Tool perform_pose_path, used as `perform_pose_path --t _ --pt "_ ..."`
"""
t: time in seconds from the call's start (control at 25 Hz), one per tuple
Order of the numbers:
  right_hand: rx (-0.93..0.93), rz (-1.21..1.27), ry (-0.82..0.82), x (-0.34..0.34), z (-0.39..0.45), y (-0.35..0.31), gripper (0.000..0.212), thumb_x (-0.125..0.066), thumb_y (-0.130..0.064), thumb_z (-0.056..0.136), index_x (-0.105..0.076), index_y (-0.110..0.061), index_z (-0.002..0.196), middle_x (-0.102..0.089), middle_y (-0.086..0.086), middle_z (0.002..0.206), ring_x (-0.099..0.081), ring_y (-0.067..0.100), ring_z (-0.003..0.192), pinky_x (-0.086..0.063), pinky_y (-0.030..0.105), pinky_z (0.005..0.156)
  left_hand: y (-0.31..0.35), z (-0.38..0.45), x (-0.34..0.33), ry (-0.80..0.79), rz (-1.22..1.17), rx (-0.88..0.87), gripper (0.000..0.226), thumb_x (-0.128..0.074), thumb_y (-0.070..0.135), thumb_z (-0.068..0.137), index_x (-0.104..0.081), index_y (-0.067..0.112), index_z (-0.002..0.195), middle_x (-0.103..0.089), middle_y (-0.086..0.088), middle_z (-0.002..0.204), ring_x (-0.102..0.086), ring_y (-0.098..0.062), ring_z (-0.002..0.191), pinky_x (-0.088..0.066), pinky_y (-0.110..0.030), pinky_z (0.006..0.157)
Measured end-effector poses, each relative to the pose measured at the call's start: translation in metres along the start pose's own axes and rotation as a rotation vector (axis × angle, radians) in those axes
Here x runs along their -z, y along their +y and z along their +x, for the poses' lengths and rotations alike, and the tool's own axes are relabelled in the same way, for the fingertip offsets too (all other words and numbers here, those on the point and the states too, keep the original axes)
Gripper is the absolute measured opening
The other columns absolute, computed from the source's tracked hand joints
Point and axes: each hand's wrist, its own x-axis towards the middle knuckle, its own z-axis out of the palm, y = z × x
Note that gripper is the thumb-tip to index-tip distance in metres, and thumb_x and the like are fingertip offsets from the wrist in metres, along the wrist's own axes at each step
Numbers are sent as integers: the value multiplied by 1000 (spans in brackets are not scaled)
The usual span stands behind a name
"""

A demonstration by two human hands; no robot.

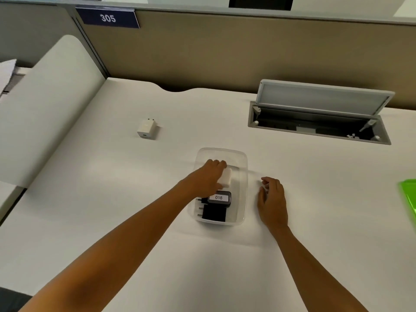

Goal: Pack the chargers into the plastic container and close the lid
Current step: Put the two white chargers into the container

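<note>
White rounded-block charger (pixel 225 179) gripped in left hand (pixel 208 176), fingers curled over its far end and pinching it, lowered inside clear rectangular plastic container (pixel 243 190) at mid-length. Long axis of charger running roughly along container's length, away from viewer. Just nearer in same container: two black chargers, one bearing white label reading 018 (pixel 219 197), other with prongs pointing left (pixel 213 213). Far half of container bare, so room probably left for white block there. Right hand (pixel 271 200) flat on white desk (pixel 112 199) just beside container's right wall, fingers loosely together, holding nothing. Second small white cube charger (pixel 146 128) unpacked, well apart to far left, nearer left hand. Green plastic lid (pixel 408 197), likely container's, at far right edge, nearer right hand. Open grey cable hatch (pixel 319 113) beyond, clear of path.
</note>
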Motion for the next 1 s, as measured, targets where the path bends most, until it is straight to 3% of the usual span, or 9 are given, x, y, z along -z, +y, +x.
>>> perform_pose_path --t 0.28,0.52,0.64,0.8,0.88,1.0 --pt "-5 7 17 7 17 2 27 -50 -16 97 -55 -12 124 -59 2 118 -56 13 106 -46 20 90 1 24 -4 -132 -44 70 63 -56 12 92 -29 8 149 -33 -12 151 -26 -29 143 -31 -42 115" --pt "-9 -33 42 16 14 16 28 -51 -14 96 -55 -11 124 -59 3 117 -56 14 106 -45 19 90 10 30 -10 -63 79 13 49 -46 17 97 -42 2 143 -49 -16 141 -36 -30 134 -29 -34 111" --pt "-23 -36 27 14 8 20 28 -51 -14 96 -55 -10 124 -59 4 117 -56 15 106 -46 21 90 12 20 -12 91 64 -93 42 -49 16 96 -54 6 137 -57 -9 136 -41 -24 131 -36 -32 110" --pt "31 -50 16 18 15 22 25 -52 -14 96 -56 -10 120 -58 2 114 -55 15 102 -47 22 88 3 12 4 547 -154 -173 23 -56 13 93 -66 12 113 -63 -3 110 -55 -16 106 -46 -27 93" --pt "79 -76 17 22 34 22 22 -52 -12 95 -58 -9 116 -59 3 111 -55 17 100 -45 21 86 -19 17 19 719 -180 -116 18 -56 12 91 -64 11 107 -61 -3 103 -55 -16 98 -47 -28 87" --pt "112 -108 1 24 49 24 20 -53 -12 95 -59 -8 113 -59 4 109 -56 17 98 -43 19 84 -68 25 30 769 -204 123 25 -60 9 88 -62 6 112 -61 -13 113 -58 -29 106 -49 -43 92"
